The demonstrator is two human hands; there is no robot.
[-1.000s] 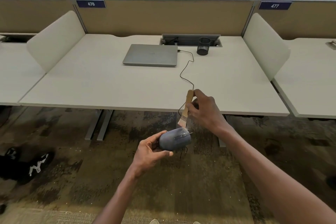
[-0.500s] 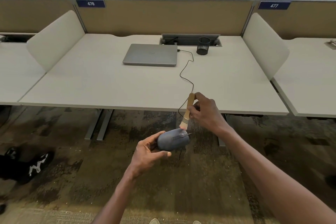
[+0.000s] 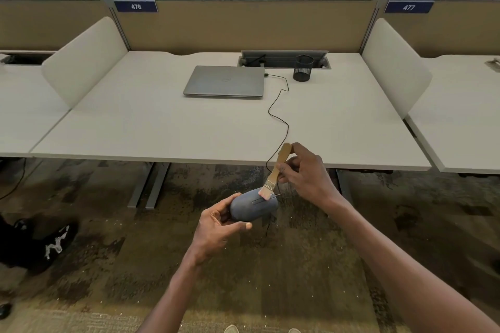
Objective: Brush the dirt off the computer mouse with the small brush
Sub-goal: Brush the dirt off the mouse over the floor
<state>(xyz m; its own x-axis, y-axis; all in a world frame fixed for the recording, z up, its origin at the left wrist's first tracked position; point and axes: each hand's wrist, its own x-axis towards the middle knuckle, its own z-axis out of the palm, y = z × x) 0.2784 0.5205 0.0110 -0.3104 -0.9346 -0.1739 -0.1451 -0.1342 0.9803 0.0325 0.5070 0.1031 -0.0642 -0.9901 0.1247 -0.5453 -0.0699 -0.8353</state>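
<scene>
The brushing step is under way: the left hand [image 3: 216, 227] cradles the grey computer mouse [image 3: 253, 207] in curled fingers while the right hand [image 3: 305, 174] pinches the small brush [image 3: 276, 170], bristles touching the mouse's far end beside its wheel, so the next stroke likely needs a light sweep away from the holding fingers.

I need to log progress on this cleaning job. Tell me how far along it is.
Done: the left hand holds the mouse up off the desk, and the right hand grips the brush.
In hand: the bristles touch the front of the mouse near the wheel.
Left: any more brushing and setting both down. Whether dirt remains is too small to tell; pale specks dot the carpet below.
</scene>
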